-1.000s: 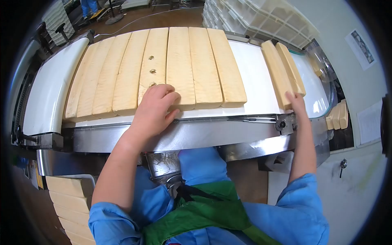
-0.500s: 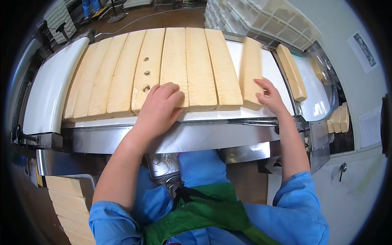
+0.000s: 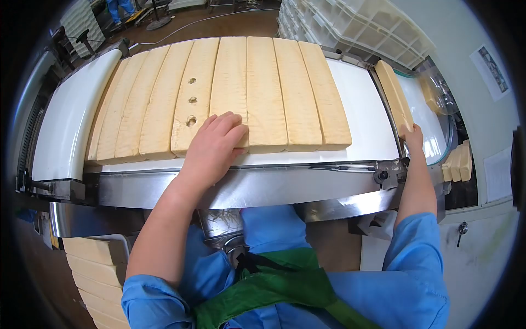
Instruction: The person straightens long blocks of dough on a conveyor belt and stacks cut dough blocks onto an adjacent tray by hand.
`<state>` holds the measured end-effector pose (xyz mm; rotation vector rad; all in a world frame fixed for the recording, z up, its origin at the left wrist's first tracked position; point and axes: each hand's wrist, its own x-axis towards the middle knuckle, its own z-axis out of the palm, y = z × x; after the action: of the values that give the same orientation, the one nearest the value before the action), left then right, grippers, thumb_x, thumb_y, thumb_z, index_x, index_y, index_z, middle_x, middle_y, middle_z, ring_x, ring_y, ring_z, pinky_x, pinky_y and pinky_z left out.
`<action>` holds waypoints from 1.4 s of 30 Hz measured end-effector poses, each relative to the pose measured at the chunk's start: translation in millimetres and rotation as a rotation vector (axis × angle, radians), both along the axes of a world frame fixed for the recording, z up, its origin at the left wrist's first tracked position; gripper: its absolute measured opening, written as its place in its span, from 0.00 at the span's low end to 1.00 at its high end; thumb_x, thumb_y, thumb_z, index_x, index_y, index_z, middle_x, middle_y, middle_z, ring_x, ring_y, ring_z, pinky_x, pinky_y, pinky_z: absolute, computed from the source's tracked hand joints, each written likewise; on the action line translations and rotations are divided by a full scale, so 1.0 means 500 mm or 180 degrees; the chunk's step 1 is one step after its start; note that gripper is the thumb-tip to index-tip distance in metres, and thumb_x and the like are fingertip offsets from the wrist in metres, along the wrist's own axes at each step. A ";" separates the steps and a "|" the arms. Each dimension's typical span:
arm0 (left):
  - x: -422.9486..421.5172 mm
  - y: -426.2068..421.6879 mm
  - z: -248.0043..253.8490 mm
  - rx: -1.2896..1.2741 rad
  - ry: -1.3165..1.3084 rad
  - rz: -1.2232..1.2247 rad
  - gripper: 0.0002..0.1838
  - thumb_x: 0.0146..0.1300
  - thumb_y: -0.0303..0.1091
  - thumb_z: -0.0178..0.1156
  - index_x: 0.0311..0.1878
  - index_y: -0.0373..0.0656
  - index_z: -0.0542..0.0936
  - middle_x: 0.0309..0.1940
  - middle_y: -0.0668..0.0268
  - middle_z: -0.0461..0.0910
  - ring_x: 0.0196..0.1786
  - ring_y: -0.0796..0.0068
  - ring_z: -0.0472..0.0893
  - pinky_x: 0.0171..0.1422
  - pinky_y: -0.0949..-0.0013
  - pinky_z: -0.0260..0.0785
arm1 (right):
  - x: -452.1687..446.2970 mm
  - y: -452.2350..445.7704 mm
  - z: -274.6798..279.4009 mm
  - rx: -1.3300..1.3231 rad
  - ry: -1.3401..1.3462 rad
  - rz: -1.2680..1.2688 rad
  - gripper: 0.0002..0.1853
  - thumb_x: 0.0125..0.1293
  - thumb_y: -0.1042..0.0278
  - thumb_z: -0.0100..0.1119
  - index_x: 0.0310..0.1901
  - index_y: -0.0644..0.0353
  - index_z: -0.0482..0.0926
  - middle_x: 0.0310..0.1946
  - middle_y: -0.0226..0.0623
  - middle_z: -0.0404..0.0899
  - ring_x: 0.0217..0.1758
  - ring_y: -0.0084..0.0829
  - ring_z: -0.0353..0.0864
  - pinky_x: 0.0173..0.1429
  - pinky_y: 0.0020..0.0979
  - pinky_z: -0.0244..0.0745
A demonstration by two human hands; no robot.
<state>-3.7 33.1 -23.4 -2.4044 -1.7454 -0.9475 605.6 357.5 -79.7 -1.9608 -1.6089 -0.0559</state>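
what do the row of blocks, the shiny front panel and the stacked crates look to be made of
Row of blocks: soft and matte, perhaps bread or another food, judging by the tan, finely wrinkled skin and pits; the look leaves it open.
Front panel: bare metal, probably stainless steel, from its grey sheen.
Stacked crates: likely moulded plastic, being translucent and ribbed.

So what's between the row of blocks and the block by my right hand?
Bare white surface, then a narrow dark strip beside that single block; the head view shows it.
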 end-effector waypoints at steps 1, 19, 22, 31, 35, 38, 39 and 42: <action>-0.002 0.001 0.000 -0.0015 -0.0021 -0.0002 0.26 0.44 0.26 0.73 0.50 0.40 0.78 0.54 0.57 0.76 0.59 0.51 0.75 0.63 0.56 0.69 | -0.028 -0.031 0.024 -0.0004 0.0005 0.0056 0.36 0.57 0.44 0.67 0.57 0.68 0.76 0.49 0.51 0.81 0.53 0.44 0.83 0.57 0.42 0.78; -0.002 -0.004 0.007 -0.0358 -0.0156 0.0219 0.26 0.43 0.26 0.74 0.49 0.39 0.79 0.54 0.56 0.78 0.56 0.51 0.78 0.60 0.57 0.72 | -0.375 -0.221 0.026 0.0118 0.0161 0.1953 0.32 0.52 0.58 0.68 0.61 0.56 0.78 0.59 0.49 0.76 0.62 0.47 0.75 0.67 0.38 0.71; -0.002 0.000 0.007 -0.0395 -0.0097 0.0249 0.26 0.43 0.27 0.75 0.49 0.40 0.79 0.53 0.56 0.79 0.56 0.52 0.78 0.59 0.57 0.73 | -0.484 -0.263 0.074 -0.0239 0.0074 0.2531 0.31 0.51 0.60 0.67 0.60 0.54 0.79 0.59 0.47 0.75 0.63 0.44 0.75 0.68 0.37 0.70; -0.006 -0.005 -0.003 -0.0338 -0.0168 0.0322 0.26 0.45 0.29 0.75 0.51 0.41 0.80 0.56 0.57 0.79 0.58 0.53 0.78 0.61 0.58 0.73 | -0.568 -0.365 0.118 0.0495 -0.0579 0.2984 0.34 0.52 0.52 0.73 0.59 0.60 0.77 0.64 0.48 0.69 0.68 0.48 0.68 0.73 0.48 0.62; -0.003 -0.006 -0.006 -0.0303 -0.0225 0.0329 0.25 0.46 0.29 0.74 0.50 0.41 0.80 0.57 0.57 0.78 0.60 0.54 0.77 0.62 0.58 0.72 | -0.642 -0.401 0.101 0.0455 -0.0992 0.3240 0.32 0.49 0.58 0.75 0.57 0.58 0.77 0.62 0.49 0.70 0.70 0.50 0.65 0.74 0.55 0.57; -0.006 -0.010 -0.004 -0.0309 -0.0310 0.0298 0.23 0.48 0.28 0.73 0.49 0.41 0.80 0.57 0.57 0.77 0.60 0.54 0.76 0.62 0.58 0.71 | -0.664 -0.422 0.111 0.0494 -0.1045 0.3321 0.29 0.49 0.62 0.75 0.54 0.58 0.78 0.60 0.48 0.71 0.67 0.52 0.67 0.73 0.56 0.58; -0.005 -0.014 -0.002 -0.0323 -0.0343 0.0279 0.22 0.49 0.27 0.73 0.49 0.41 0.80 0.56 0.58 0.77 0.60 0.54 0.76 0.63 0.58 0.71 | -0.666 -0.451 0.119 0.0612 -0.1105 0.3431 0.28 0.50 0.63 0.74 0.54 0.58 0.78 0.59 0.48 0.72 0.66 0.52 0.68 0.72 0.55 0.59; -0.018 -0.019 0.003 -0.0295 -0.0320 0.0208 0.20 0.52 0.28 0.71 0.49 0.41 0.80 0.56 0.58 0.77 0.59 0.54 0.76 0.62 0.59 0.71 | -0.655 -0.546 0.084 0.0624 -0.0700 0.4630 0.23 0.51 0.66 0.70 0.51 0.59 0.78 0.55 0.48 0.74 0.60 0.52 0.73 0.66 0.54 0.67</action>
<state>-12.9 23.8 -22.1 -2.3761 -1.9303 -1.0184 277.9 84.7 -37.5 -0.3125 -2.6373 0.1472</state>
